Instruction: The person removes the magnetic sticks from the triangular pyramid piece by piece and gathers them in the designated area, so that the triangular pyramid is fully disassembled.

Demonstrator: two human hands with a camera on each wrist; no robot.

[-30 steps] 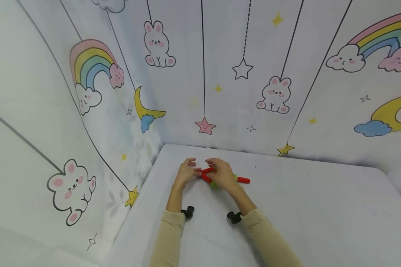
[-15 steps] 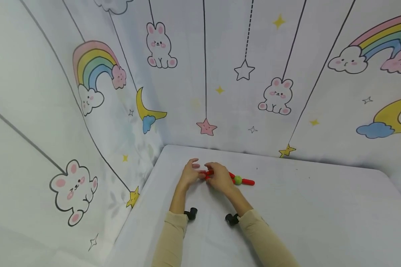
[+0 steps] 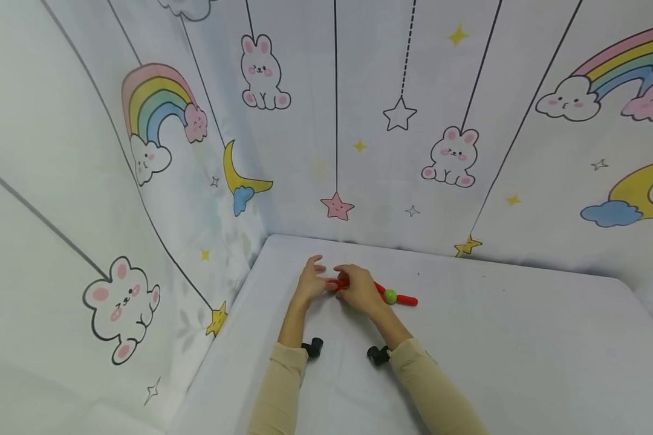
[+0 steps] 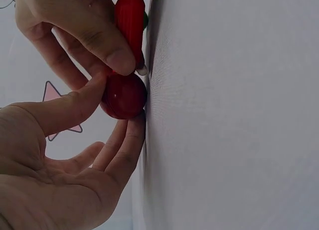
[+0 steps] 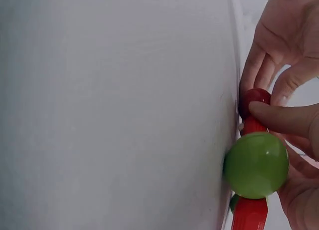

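A toy of red rods (image 3: 407, 300) joined by green balls (image 3: 390, 296) lies on the white table, partly hidden behind my right hand (image 3: 361, 291). At its left end is a red ball (image 4: 123, 96), which my left hand (image 3: 308, 285) pinches between thumb and fingers, seen in the left wrist view. Thumb and fingers of my right hand grip the red rod (image 4: 130, 30) right beside that ball. Close to the right wrist camera, a large green ball (image 5: 256, 165) sits between two red rod pieces. The fingers of both hands nearly meet at the red ball.
The white tabletop (image 3: 495, 338) reaches to a back wall (image 3: 305, 151) printed with rabbits, stars and rainbows. Along the left stands another printed wall (image 3: 114, 229). Black wrist devices (image 3: 379, 355) sit at both sleeve cuffs.
The toy has turned and slid a little to the right, with its right end now nearer me. Both hands have drawn closer together at its left end, the left hand shifting slightly right.
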